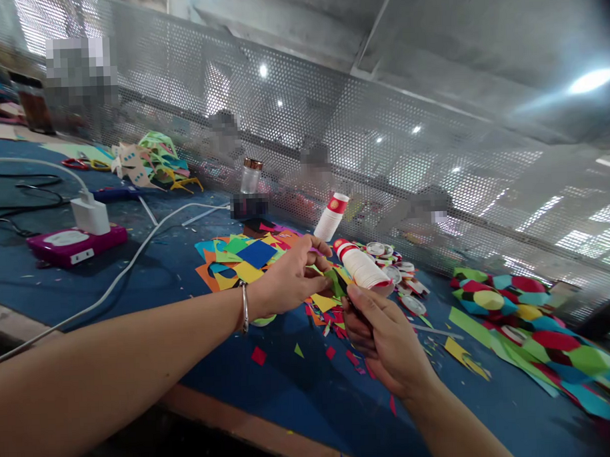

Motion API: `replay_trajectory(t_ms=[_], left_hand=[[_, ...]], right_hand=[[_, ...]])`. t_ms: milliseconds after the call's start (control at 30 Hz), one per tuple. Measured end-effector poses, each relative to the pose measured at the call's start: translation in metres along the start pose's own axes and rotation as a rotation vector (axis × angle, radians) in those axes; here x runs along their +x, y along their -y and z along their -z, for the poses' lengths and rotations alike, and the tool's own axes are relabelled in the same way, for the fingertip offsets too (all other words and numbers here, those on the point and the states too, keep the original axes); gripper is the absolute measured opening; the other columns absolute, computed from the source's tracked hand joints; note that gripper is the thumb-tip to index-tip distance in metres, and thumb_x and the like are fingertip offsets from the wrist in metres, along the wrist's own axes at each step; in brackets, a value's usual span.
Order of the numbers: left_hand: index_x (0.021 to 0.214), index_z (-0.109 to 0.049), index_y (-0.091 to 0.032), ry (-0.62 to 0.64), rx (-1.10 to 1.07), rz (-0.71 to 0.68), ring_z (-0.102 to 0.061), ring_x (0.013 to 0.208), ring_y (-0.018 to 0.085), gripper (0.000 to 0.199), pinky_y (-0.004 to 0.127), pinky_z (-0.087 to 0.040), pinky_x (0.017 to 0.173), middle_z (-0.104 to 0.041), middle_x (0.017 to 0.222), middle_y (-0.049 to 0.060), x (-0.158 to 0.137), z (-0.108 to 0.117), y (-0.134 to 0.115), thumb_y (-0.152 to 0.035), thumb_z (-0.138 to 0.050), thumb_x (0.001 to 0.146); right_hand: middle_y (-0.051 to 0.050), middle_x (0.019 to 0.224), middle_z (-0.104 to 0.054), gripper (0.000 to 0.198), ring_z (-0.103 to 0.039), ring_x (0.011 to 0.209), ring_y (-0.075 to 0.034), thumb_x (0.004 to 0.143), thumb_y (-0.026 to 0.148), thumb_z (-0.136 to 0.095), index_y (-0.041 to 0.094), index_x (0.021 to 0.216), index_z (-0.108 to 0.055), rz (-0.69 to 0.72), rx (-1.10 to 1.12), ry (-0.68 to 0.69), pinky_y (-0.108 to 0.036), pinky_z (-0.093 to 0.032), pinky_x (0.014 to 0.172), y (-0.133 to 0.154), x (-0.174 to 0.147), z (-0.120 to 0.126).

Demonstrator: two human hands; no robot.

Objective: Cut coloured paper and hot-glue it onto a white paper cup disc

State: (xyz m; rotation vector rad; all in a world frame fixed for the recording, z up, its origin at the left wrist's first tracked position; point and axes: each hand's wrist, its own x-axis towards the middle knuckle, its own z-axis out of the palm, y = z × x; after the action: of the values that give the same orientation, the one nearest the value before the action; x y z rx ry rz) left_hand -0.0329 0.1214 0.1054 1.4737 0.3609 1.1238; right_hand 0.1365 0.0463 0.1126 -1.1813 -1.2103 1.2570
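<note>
My left hand (294,279), with a bracelet at the wrist, pinches a small piece of green paper (335,282) above the table. My right hand (383,332) is closed beside it, around what look like dark-handled scissors (355,310), mostly hidden by the fingers. The two hands nearly meet at the green paper. Behind my left hand lies a pile of coloured paper pieces (258,253). Small paper scraps (331,317) are scattered beneath the hands. Just beyond my right hand lies a stack of white paper cups (364,268) with red bands.
A second cup stack (332,217) stands farther back, near a perforated metal screen (291,109). Coloured paper shapes (554,340) lie on the right. A purple power strip (78,244) with a white charger (90,214) and cable is on the left. A glass jar (250,177) stands behind.
</note>
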Motion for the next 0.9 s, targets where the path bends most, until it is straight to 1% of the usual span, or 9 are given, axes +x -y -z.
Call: replay_trajectory(t_ms=[167, 300, 367, 467, 533, 600, 767, 833, 900], left_hand=[[0.111, -0.039, -0.022, -0.035, -0.006, 0.01, -0.061, 0.073, 0.011, 0.044, 0.032, -0.054, 0.074, -0.053, 0.088, -0.004, 0.001, 0.001, 0.0, -0.012, -0.066, 0.077], [0.115, -0.041, -0.021, -0.04, 0.146, -0.02, -0.055, 0.068, 0.01, 0.048, 0.026, -0.045, 0.063, -0.053, 0.085, -0.004, 0.0, 0.003, 0.001, -0.009, -0.06, 0.073], [0.117, -0.041, -0.021, -0.009, 0.226, -0.052, -0.052, 0.066, 0.009, 0.05, 0.025, -0.041, 0.059, -0.053, 0.083, -0.005, -0.001, 0.003, 0.001, -0.009, -0.059, 0.072], [0.123, -0.039, -0.022, 0.084, 0.339, -0.118, -0.053, 0.066, 0.01, 0.056, 0.024, -0.039, 0.057, -0.055, 0.081, -0.005, -0.003, 0.002, 0.001, -0.01, -0.061, 0.073], [0.13, -0.038, -0.022, 0.125, 0.405, -0.148, -0.055, 0.066, 0.01, 0.06, 0.024, -0.039, 0.056, -0.057, 0.082, -0.005, -0.005, 0.002, 0.001, -0.012, -0.061, 0.075], [0.133, -0.037, -0.021, 0.138, 0.437, -0.154, -0.055, 0.066, 0.01, 0.063, 0.024, -0.041, 0.057, -0.058, 0.082, -0.004, -0.006, 0.001, 0.0, -0.014, -0.062, 0.076], [0.134, -0.037, -0.019, 0.142, 0.39, -0.126, -0.054, 0.064, 0.01, 0.062, 0.024, -0.042, 0.057, -0.059, 0.077, -0.004, -0.006, 0.001, -0.002, -0.017, -0.065, 0.078], [0.132, -0.036, -0.019, 0.115, 0.319, -0.094, -0.056, 0.065, 0.011, 0.063, 0.025, -0.042, 0.058, -0.06, 0.078, -0.004, -0.005, 0.0, -0.002, -0.017, -0.068, 0.077], [0.129, -0.038, -0.019, 0.065, 0.222, -0.028, -0.058, 0.068, 0.011, 0.065, 0.025, -0.044, 0.062, -0.062, 0.08, -0.004, -0.004, 0.001, -0.002, -0.017, -0.072, 0.075]], right_hand=[[0.01, 0.048, -0.034, 0.039, -0.02, 0.041, -0.003, 0.086, 0.054, -0.073, 0.019, 0.076, -0.058, 0.063, 0.032, -0.042, -0.015, -0.015, 0.037, 0.001, 0.002, 0.002], [0.011, 0.048, -0.031, 0.041, -0.021, 0.041, -0.003, 0.081, 0.056, -0.077, 0.02, 0.077, -0.057, 0.128, 0.025, -0.111, -0.015, -0.016, 0.037, 0.002, 0.004, 0.002], [0.012, 0.049, -0.029, 0.042, -0.02, 0.041, -0.003, 0.081, 0.057, -0.077, 0.02, 0.077, -0.056, 0.134, 0.016, -0.111, -0.015, -0.016, 0.037, 0.002, 0.006, 0.003], [0.012, 0.051, -0.028, 0.041, -0.018, 0.042, -0.003, 0.081, 0.056, -0.077, 0.02, 0.081, -0.058, 0.124, 0.003, -0.081, -0.016, -0.013, 0.038, -0.001, 0.008, 0.005], [0.013, 0.053, -0.029, 0.039, -0.017, 0.043, -0.003, 0.08, 0.052, -0.08, 0.02, 0.086, -0.059, 0.12, -0.008, -0.058, -0.017, -0.012, 0.039, -0.003, 0.009, 0.006], [0.013, 0.054, -0.031, 0.037, -0.018, 0.044, -0.003, 0.079, 0.047, -0.083, 0.02, 0.088, -0.059, 0.118, -0.019, -0.043, -0.018, -0.012, 0.039, -0.004, 0.009, 0.006], [0.011, 0.054, -0.036, 0.031, -0.022, 0.044, -0.003, 0.08, 0.039, -0.083, 0.018, 0.086, -0.062, 0.132, -0.045, -0.044, -0.019, -0.013, 0.04, -0.007, 0.011, 0.008], [0.011, 0.054, -0.038, 0.029, -0.023, 0.044, -0.003, 0.08, 0.037, -0.083, 0.017, 0.087, -0.063, 0.142, -0.048, -0.056, -0.02, -0.013, 0.041, -0.008, 0.012, 0.008], [0.011, 0.053, -0.037, 0.028, -0.022, 0.043, -0.003, 0.079, 0.036, -0.083, 0.017, 0.087, -0.064, 0.157, -0.047, -0.072, -0.02, -0.013, 0.041, -0.008, 0.013, 0.008]])
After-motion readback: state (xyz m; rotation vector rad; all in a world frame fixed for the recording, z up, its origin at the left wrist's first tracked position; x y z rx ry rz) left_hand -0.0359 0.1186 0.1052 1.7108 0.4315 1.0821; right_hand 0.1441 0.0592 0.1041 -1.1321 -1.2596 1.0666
